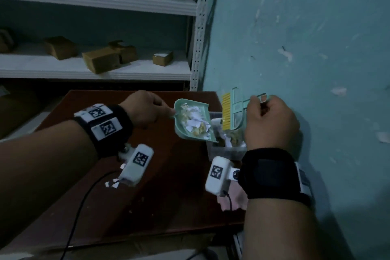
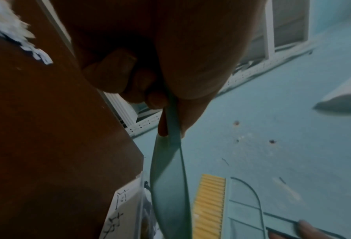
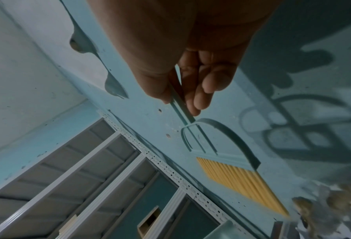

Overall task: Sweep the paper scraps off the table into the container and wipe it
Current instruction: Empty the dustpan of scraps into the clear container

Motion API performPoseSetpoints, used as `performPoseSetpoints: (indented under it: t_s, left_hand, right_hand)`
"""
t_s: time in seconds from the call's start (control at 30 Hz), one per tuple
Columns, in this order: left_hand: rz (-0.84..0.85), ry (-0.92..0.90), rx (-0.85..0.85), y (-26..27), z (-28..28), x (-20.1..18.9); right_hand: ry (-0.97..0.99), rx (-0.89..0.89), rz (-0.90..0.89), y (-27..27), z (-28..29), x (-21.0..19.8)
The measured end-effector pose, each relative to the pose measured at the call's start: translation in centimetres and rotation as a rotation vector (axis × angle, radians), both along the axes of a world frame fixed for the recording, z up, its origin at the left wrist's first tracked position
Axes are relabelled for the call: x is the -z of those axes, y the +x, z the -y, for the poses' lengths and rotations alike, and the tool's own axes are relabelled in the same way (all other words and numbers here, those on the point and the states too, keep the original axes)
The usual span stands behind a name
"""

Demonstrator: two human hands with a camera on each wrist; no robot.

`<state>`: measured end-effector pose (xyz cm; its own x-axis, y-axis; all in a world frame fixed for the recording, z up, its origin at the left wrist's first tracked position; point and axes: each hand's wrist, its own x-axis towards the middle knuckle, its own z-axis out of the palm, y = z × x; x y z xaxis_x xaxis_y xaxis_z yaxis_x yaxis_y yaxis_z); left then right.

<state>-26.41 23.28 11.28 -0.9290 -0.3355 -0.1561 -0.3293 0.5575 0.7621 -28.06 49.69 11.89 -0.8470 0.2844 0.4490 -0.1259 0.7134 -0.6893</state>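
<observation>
Left hand (image 1: 145,110) pinches the dustpan (image 1: 193,120) by its short handle, fingers curled tight round it; the left wrist view shows thumb and fingertips clamped on the thin green handle. The pan is raised off the desk (image 1: 160,175) and tipped toward the clear plastic container (image 1: 226,150), lip low over its opening, so I'd judge this as the dumping step. The load of white and yellowish paper scraps (image 1: 196,122) sits in the pan, not yet slid out.

Right hand (image 1: 270,120) holds the small hand brush (image 1: 232,112) by its slim handle between thumb and fingers, yellow bristles (image 1: 226,112) pointing down just beside the pan's lip. Likely placed to rake scraps out of the pan and stop them spilling past the container.

The container sits at the desk's far right edge, near the blue wall (image 1: 316,38), and already holds some crumpled scraps.

Leftovers: a few white scraps (image 1: 113,183) lie near the desk's left edge, partly hidden under the left wrist camera. Another sweep is needed. A pinkish item, possibly a cloth (image 1: 238,196), lies near the desk's front right corner; wiping looks not yet started.

Risk: tipping too steeply drops scraps between the container and the wall.
</observation>
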Motion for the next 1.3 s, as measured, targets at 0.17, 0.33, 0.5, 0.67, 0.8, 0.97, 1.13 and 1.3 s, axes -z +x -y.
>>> performPoseSetpoints:
  t_s: [0.17,0.33,0.5,0.67,0.8,0.97,1.13,1.3]
  left_hand:
    - [0.025,-0.191,0.063,-4.7,-3.2,-1.3]
    - [0.023,-0.407,0.088,-7.8,-5.0,-2.8]
    - [0.027,-0.589,0.130,-9.3,-5.9,-4.1]
    - [0.043,-0.661,0.153,-9.6,-6.0,-4.4]
    - [0.031,-0.690,0.162,-9.5,-6.4,-3.8]
    - [0.010,-0.717,0.214,-9.3,-6.5,-3.8]
    - [-0.007,-0.768,0.232,-8.6,-5.7,-4.6]
    - [-0.031,-0.775,0.217,-7.6,-4.4,-5.7]
  right_hand:
    - [0.032,0.008,0.015,-1.2,-0.6,0.4]
    - [0.004,-0.041,-0.014,-1.8,0.2,0.4]
    - [-0.041,-0.073,-0.047,-2.1,0.3,0.2]
    - [-0.125,-0.096,-0.050,-2.4,0.3,0.4]
    - [-0.279,-0.154,0.009,-2.8,0.6,1.0]
    - [-0.202,-0.152,0.167,-3.1,0.5,2.7]
    - [-0.152,-0.072,0.209,-4.0,0.0,3.7]
    - [-0.130,-0.044,0.148,-3.8,-0.1,3.2]
